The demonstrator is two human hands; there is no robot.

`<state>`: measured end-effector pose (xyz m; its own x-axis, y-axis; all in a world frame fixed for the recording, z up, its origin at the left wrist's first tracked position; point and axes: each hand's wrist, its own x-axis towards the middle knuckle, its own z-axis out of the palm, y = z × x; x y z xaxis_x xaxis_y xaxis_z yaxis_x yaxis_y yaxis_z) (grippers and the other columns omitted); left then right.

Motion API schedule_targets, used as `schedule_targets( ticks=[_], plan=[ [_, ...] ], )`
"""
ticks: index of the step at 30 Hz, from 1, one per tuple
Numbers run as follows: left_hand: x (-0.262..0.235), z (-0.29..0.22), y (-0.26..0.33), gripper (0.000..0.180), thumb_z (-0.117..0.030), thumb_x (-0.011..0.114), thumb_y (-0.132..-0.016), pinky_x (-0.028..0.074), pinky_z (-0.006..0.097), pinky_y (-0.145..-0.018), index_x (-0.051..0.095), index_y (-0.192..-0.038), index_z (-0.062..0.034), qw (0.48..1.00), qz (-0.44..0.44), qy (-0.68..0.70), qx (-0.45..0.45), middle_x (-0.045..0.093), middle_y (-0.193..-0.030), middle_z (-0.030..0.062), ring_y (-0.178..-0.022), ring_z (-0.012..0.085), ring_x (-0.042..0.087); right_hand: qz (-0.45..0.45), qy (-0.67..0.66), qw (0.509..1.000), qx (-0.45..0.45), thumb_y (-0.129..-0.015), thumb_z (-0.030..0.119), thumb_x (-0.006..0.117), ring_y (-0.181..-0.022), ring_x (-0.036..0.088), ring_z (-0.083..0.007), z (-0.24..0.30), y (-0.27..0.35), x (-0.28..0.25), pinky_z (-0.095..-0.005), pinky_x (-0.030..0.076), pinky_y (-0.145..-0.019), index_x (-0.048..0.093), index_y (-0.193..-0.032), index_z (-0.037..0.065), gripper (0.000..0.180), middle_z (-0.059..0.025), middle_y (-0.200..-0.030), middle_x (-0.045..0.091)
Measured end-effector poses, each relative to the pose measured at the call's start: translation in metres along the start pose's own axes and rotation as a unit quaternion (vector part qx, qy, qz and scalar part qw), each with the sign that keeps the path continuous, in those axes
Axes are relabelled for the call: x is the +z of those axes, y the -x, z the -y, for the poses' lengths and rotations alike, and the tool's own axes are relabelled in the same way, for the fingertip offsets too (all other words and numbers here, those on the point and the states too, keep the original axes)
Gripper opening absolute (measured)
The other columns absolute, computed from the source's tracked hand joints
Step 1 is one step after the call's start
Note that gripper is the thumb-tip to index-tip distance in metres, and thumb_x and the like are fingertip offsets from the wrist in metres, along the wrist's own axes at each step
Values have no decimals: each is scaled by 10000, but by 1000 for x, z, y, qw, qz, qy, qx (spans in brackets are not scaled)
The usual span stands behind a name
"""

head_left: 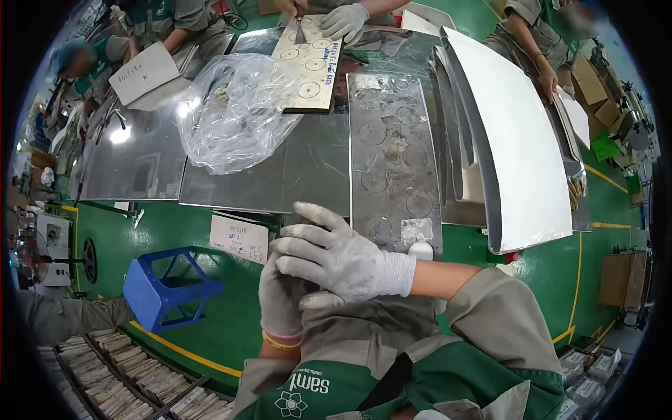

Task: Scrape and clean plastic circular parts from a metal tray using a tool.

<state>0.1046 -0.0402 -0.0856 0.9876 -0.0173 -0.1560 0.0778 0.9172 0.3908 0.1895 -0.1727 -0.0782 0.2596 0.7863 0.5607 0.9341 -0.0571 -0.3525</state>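
Note:
My right hand [336, 259], in a grey-white knitted glove, lies across my left hand [278, 301] in front of my chest. Its fingers are stretched and slightly apart, with the thumb below. My left hand wears the same kind of glove, with pink and yellow bands at the wrist; its fingers are mostly hidden behind the right. Between the palms is a dark patch, and I cannot tell if it is a thing or shadow. Just beyond the hands, on the table, lies a metal plate [393, 157] with ring marks and smudges. A small white round object [421, 250] sits at its near end.
Across the table a co-worker's gloved hand [344, 22] rests on a cream board [308, 70] with circles; their other hand holds a scraper [300, 31]. Clear plastic wrap [238, 112] lies left of it. Large white sheets [514, 140] stand at right. A blue stool [168, 288] stands at left.

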Motion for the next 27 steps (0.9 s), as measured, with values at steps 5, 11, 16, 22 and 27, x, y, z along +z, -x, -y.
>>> schedule_targets(
  ticks=[5,11,16,22,27],
  plan=[
    [-7,-18,-30,305,-264,393,-1032,375,188,-453,506,-1164,-14,947,-178,-192,184,531,-783,5,-577,65,487,21,-15,997,76,-795,209,628,-1261,444,-324,-6,10,-42,-486,280,-1113,431,-1363,70,618,-156,-1327,483],
    [-4,-18,-35,394,-172,428,-1009,347,197,-478,464,-1370,-18,842,-104,-528,-16,598,-737,41,-525,37,431,15,385,795,469,-941,342,448,-1338,378,-298,-132,62,-58,-500,229,-1127,432,-1403,183,489,-121,-1434,430],
    [13,-20,-47,439,-16,477,-938,456,294,-679,454,-1376,-26,508,107,-842,148,596,-923,128,-732,210,553,-34,442,758,479,-882,337,535,-1107,530,-311,-149,58,-35,-492,414,-921,571,-1272,170,426,-95,-1196,561],
    [34,-21,-41,484,-44,558,-868,475,384,-693,531,-1338,-154,346,135,-927,44,575,-946,133,-813,297,587,7,408,741,533,-899,428,534,-1005,556,-273,-126,49,-45,-438,500,-755,593,-1248,209,416,-62,-1081,575],
    [26,-11,-46,633,-53,576,-763,470,435,-583,466,-1376,-167,220,118,-965,74,500,-902,121,-735,308,560,-47,406,760,505,-913,425,514,-972,528,-273,-122,61,-36,-437,433,-754,599,-1250,169,432,-79,-1062,555]
  ],
)
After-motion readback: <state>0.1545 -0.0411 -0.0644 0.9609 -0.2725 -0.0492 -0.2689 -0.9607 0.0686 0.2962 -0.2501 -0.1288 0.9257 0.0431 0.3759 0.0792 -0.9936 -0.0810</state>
